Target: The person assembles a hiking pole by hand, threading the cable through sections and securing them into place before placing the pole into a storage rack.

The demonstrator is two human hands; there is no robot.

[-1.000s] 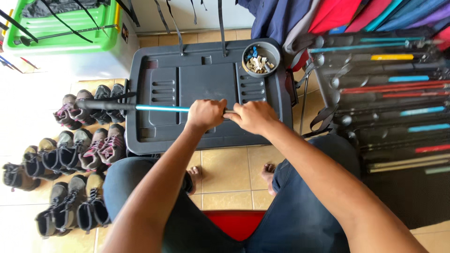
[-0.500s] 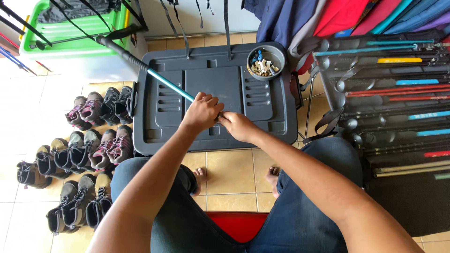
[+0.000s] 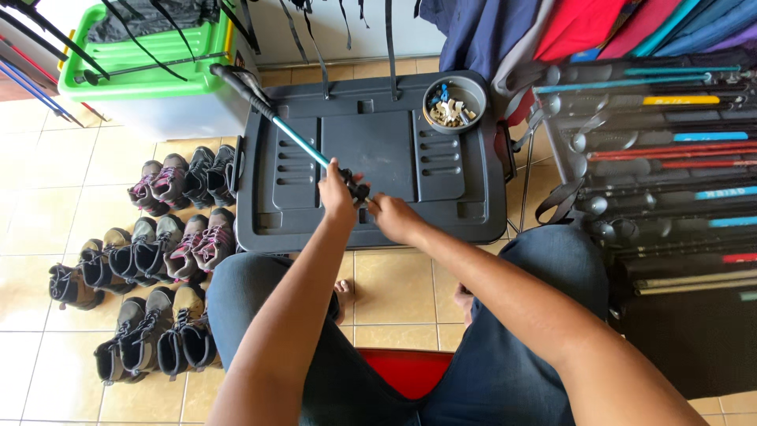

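Both hands on a trekking pole above the grey lid.
Left hand (image 3: 337, 193) and right hand (image 3: 392, 217) each close their grip on the teal trekking pole (image 3: 296, 136), angled over the grey bin lid (image 3: 441, 205) beside a bowl of small parts (image 3: 453, 102).

Bright, even daylight fills the scene, strongest at the upper left, where the pale floor tiles (image 3: 47, 158) wash out almost to white. Shadows are soft and short, lying under the grey lid (image 3: 371, 150) and beside the boots (image 3: 158, 252). The wide lens bends straight lines near the edges. Focus is sharp throughout, with no motion blur
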